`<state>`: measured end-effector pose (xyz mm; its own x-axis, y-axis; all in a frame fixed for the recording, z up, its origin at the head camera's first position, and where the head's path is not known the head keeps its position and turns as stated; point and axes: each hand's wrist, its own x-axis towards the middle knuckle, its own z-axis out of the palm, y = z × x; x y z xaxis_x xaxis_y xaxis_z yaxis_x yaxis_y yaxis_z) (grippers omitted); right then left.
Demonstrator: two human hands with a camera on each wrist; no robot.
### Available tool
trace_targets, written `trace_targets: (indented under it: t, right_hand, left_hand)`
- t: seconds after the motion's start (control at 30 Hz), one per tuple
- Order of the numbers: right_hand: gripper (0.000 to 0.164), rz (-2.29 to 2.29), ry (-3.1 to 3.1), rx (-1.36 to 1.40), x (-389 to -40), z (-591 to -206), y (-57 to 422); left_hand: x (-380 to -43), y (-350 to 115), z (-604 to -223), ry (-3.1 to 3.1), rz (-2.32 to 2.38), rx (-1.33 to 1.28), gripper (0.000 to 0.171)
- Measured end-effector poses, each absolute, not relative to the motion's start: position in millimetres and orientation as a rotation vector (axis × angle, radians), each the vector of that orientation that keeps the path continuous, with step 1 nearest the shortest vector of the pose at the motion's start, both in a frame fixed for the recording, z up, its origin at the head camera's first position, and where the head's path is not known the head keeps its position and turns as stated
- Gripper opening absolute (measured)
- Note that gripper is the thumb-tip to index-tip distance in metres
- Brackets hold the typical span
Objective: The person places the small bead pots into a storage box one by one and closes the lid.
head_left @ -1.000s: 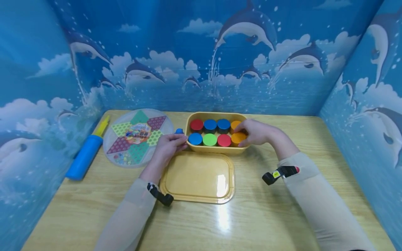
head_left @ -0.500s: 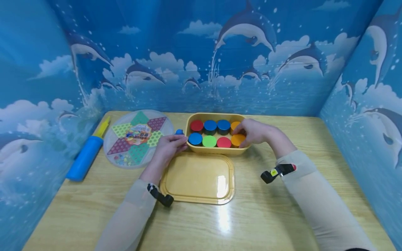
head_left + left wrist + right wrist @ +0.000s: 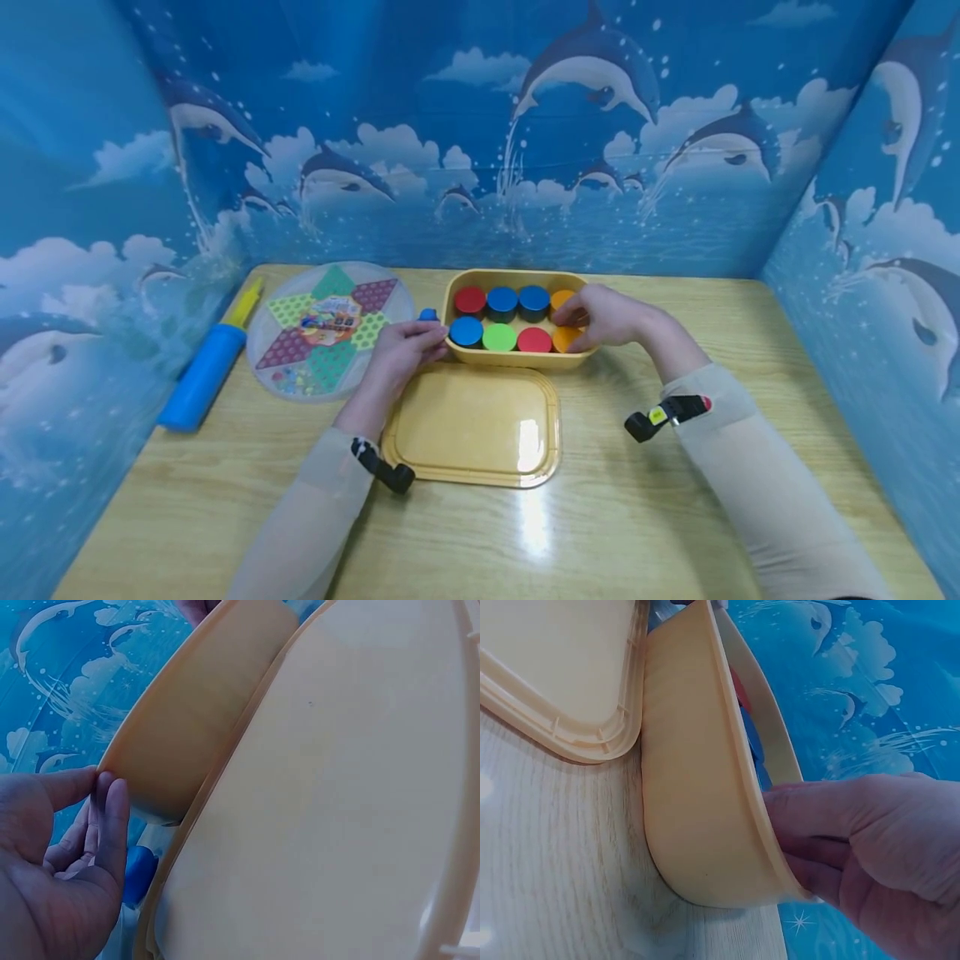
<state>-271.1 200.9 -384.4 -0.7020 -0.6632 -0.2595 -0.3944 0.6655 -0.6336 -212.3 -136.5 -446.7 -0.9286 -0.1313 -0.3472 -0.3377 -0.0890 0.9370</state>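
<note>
A cream-yellow plastic box (image 3: pixel 517 359) holds two rows of round cylinders with coloured tops: a red one (image 3: pixel 470 301), several blue ones (image 3: pixel 467 332), a green one (image 3: pixel 499 337) and orange ones. My left hand (image 3: pixel 401 354) pinches the box's left end at the rim, thumb and fingertip meeting there in the left wrist view. Inside the right end, my right hand (image 3: pixel 611 315) has thumb and fingers around the near orange-topped cylinder (image 3: pixel 564 339). In the right wrist view the box wall (image 3: pixel 697 780) hides these fingertips. A second orange top (image 3: pixel 562 298) shows behind the fingers.
A matching lid (image 3: pixel 468 425) lies flat in front of the box. To the left are a round Chinese checkers board (image 3: pixel 330 333) and a blue pump (image 3: pixel 202 379) with a yellow nozzle. A small blue object (image 3: pixel 427 314) stands beside the box. Dolphin-print curtains (image 3: pixel 480 125) enclose the table.
Both hands stay nearly in place. The right fingers and the near orange-topped cylinder shift slightly, and less of its top shows now. The left hand keeps its pinch on the rim.
</note>
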Motion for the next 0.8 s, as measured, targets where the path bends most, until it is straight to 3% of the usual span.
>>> trace_targets:
  t: [0.37, 0.57, 0.8]
  right_hand:
    - [0.05, -1.067, 2.477, -0.762, -241, -377, 213]
    - [0.045, -1.188, 2.541, -0.693, -215, -375, 223]
    - [0.044, -1.354, 2.525, -0.444, -184, -382, 230]
  left_hand:
    - [-208, -141, -442, 2.136, 2.093, -0.459, 0.028]
    - [-196, -162, -433, 2.305, 1.937, -0.362, 0.039]
    - [-173, -193, -421, 2.47, 1.704, -0.23, 0.041]
